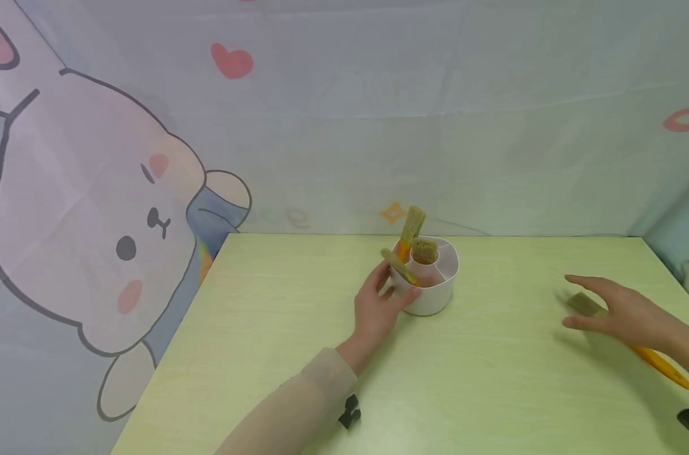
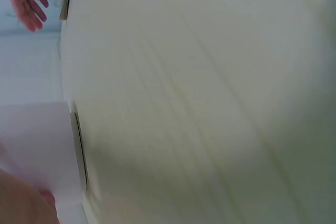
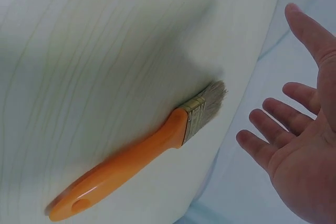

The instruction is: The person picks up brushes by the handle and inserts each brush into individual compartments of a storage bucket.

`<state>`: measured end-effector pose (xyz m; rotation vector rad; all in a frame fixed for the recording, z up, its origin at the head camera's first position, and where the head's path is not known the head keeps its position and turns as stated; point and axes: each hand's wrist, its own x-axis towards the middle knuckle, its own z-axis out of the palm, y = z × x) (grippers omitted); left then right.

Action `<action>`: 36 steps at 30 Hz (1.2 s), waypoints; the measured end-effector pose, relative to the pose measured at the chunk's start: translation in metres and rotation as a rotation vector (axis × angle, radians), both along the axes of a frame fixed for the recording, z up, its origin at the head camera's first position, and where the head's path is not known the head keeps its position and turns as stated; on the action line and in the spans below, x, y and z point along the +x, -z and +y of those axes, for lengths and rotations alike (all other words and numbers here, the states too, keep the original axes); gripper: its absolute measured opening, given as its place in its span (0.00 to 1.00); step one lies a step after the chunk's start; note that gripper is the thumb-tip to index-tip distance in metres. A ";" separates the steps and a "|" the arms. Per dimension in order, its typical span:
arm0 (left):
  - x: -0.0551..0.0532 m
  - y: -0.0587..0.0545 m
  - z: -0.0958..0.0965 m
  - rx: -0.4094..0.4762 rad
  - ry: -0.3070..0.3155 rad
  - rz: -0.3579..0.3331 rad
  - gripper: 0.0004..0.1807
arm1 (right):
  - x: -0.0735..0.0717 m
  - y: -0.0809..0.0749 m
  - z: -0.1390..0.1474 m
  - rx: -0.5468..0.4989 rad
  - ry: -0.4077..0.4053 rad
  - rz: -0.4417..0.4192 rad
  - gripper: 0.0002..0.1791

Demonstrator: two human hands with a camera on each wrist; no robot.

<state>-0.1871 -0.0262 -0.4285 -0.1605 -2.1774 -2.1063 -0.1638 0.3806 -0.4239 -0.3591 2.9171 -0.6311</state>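
Observation:
Near the table's back edge stands a white divided round holder (image 1: 432, 299). My left hand (image 1: 374, 311) grips its left side, with the thumb at the front. Several paintbrushes rest in the holder, bristles up: one tall brush (image 1: 413, 222) at the back, one brush (image 1: 425, 251) in the round centre compartment and one slanted brush (image 1: 398, 265) at the left rim. On the right, an orange-handled paintbrush (image 3: 126, 165) lies on the table. Above it hovers my right hand (image 1: 634, 317), fingers spread, holding nothing; the right wrist view shows a gap between hand and brush.
The light green table (image 1: 509, 379) has its back edge against a pale cloth backdrop (image 1: 492, 145) printed with a cartoon rabbit and hearts. Another cloth surface borders the table on the right.

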 end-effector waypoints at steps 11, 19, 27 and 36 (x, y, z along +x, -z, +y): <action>-0.004 0.002 -0.003 -0.013 0.025 -0.008 0.38 | 0.003 0.001 0.013 0.042 -0.013 0.008 0.51; -0.004 0.001 -0.003 -0.010 0.030 -0.016 0.39 | 0.004 0.002 0.019 0.098 -0.003 -0.005 0.54; -0.005 0.001 -0.003 -0.024 0.027 -0.019 0.38 | 0.001 0.007 0.031 0.152 0.038 -0.035 0.58; -0.025 0.033 -0.002 -0.037 0.019 -0.016 0.40 | 0.004 0.030 0.052 0.236 0.071 -0.003 0.59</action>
